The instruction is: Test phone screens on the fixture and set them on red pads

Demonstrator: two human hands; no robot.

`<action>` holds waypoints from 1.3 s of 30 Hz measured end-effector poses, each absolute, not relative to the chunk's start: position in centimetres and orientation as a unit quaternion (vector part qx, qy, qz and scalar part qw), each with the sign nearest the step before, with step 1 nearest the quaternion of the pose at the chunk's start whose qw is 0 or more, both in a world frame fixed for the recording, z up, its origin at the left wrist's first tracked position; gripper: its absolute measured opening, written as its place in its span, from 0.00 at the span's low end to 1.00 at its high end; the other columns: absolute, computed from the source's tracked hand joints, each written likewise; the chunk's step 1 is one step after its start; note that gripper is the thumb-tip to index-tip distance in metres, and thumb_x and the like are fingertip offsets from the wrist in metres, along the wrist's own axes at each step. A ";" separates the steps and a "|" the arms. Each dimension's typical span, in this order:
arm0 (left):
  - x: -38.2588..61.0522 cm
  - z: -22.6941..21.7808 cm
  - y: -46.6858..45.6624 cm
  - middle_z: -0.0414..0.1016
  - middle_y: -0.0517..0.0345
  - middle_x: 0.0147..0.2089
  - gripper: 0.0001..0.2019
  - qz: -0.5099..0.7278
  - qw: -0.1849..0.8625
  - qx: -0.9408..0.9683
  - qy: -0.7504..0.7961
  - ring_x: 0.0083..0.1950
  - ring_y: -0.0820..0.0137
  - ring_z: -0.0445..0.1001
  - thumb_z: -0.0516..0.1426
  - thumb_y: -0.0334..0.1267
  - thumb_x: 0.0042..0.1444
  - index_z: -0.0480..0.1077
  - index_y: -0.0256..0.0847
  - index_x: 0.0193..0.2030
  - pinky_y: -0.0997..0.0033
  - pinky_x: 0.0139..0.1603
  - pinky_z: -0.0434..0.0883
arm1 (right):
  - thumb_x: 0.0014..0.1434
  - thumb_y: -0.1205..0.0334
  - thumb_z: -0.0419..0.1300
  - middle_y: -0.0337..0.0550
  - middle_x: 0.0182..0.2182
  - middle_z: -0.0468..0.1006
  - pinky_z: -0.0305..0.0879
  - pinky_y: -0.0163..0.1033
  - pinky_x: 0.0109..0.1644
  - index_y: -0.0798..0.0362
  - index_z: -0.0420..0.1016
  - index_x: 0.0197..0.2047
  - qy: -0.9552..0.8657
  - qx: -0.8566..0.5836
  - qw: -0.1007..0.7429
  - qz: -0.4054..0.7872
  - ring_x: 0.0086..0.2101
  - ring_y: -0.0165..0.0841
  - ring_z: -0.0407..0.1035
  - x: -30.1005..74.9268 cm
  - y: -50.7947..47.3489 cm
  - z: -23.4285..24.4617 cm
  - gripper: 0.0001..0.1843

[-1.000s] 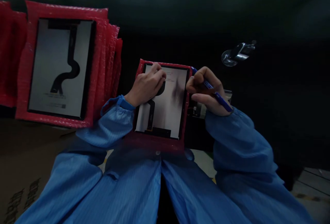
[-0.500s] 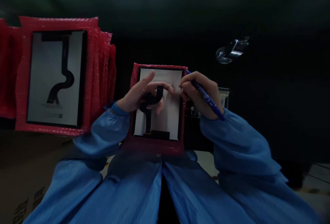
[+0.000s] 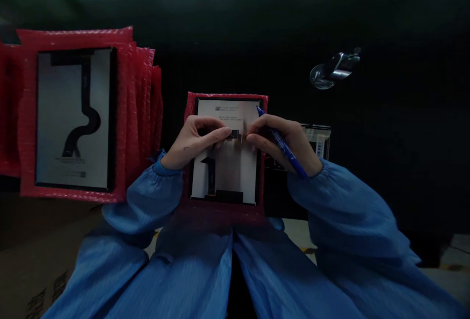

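A display panel [image 3: 237, 174] lies back-side up on a red bubble-wrap bag [image 3: 190, 106] in front of me. From its lower edge a black flex cable [image 3: 211, 174] rises toward my left hand [image 3: 196, 138], whose thumb and forefinger pinch the connector end over the panel. My right hand [image 3: 293, 143] carries a blue pen [image 3: 285, 150] slanting between its fingers, tip upward. Its thumb and forefinger come together beside the cable end, at a thin light-coloured piece that is too small to name.
To the left, another panel [image 3: 60, 118] with its own black cable tops a stack of red bubble-wrap bags [image 3: 143, 113]. A shiny metal and clear object [image 3: 336, 69] lies at the back right. Behind my right hand is a labelled part [image 3: 320, 145], partly hidden.
My left hand has gone from spread fingers under the cable to pinching its end. My right hand has come left and down to meet it, still with the pen.
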State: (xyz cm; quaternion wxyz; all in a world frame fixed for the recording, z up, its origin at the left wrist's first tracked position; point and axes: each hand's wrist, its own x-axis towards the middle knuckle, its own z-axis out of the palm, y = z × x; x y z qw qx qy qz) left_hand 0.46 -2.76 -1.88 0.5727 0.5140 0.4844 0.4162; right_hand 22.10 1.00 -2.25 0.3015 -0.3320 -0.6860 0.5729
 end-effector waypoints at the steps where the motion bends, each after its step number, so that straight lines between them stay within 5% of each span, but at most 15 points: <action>1: 0.5 -2.0 -2.8 0.70 0.61 0.22 0.12 0.428 0.531 0.546 0.487 0.23 0.76 0.66 0.66 0.45 0.57 0.77 0.39 0.29 0.77 0.22 0.64 | 0.60 0.45 0.68 0.37 0.27 0.72 0.66 0.37 0.29 0.49 0.73 0.35 -0.688 -0.333 0.305 0.568 0.25 0.30 0.67 22.0 1.0 -2.3 0.17; 10: 1.1 -2.5 -3.0 0.81 0.55 0.29 0.10 0.423 0.383 0.643 0.511 0.27 0.71 0.75 0.66 0.45 0.56 0.82 0.39 0.33 0.74 0.26 0.70 | 0.65 0.45 0.62 0.37 0.27 0.71 0.61 0.36 0.28 0.51 0.74 0.39 -0.700 -0.335 0.284 0.563 0.25 0.29 0.64 22.0 0.9 -2.6 0.16; 39: 1.6 -2.7 -3.2 0.79 0.57 0.26 0.10 0.443 0.358 0.654 0.498 0.24 0.74 0.71 0.65 0.43 0.56 0.81 0.39 0.30 0.75 0.23 0.66 | 0.64 0.45 0.63 0.36 0.25 0.71 0.57 0.35 0.27 0.52 0.72 0.36 -0.716 -0.378 0.299 0.505 0.23 0.28 0.62 21.5 0.2 -3.3 0.17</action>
